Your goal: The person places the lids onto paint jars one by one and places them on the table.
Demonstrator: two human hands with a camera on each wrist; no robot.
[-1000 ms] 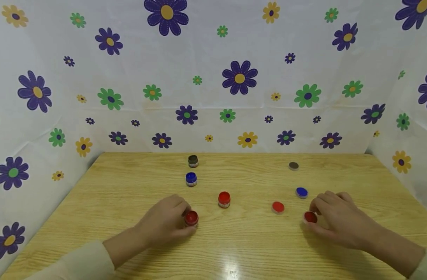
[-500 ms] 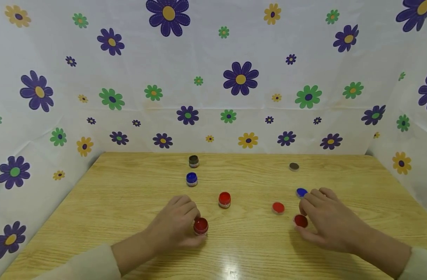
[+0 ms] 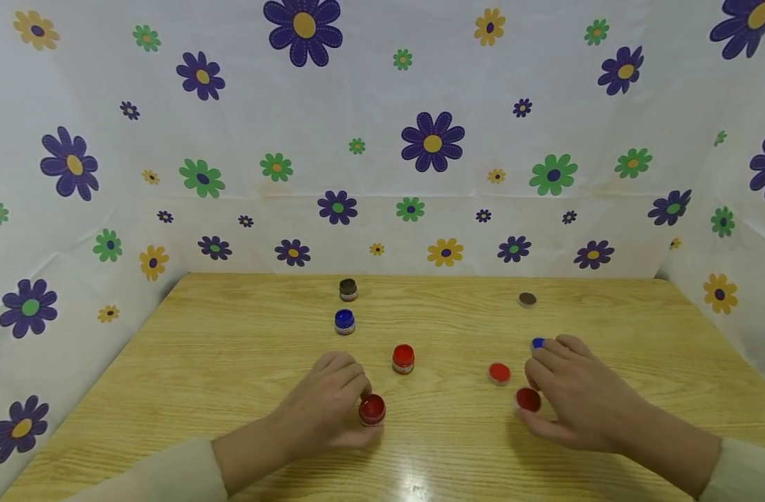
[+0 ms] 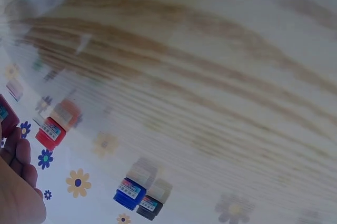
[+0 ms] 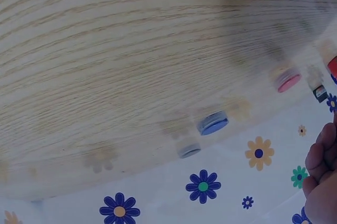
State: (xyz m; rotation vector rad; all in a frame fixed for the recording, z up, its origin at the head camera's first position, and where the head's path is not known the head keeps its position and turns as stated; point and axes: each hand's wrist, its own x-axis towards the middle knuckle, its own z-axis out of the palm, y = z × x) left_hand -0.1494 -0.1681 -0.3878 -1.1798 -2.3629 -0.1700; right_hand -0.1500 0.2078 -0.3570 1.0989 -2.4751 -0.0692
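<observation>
My left hand (image 3: 322,404) grips a dark red paint jar (image 3: 372,409) on the wooden table (image 3: 231,362), fingers curled round it. My right hand (image 3: 573,394) pinches a dark red lid (image 3: 528,399) lying flat, just beside another red lid (image 3: 498,373).

Right hand (image 3: 583,401) half hides the blue lid (image 3: 537,343)

Blue lid (image 5: 213,123), grey lid (image 5: 189,150) & pink-red lid (image 5: 288,82) lie on wood table (image 5: 131,50); fingers (image 5: 322,153) at rt edge.
</observation>
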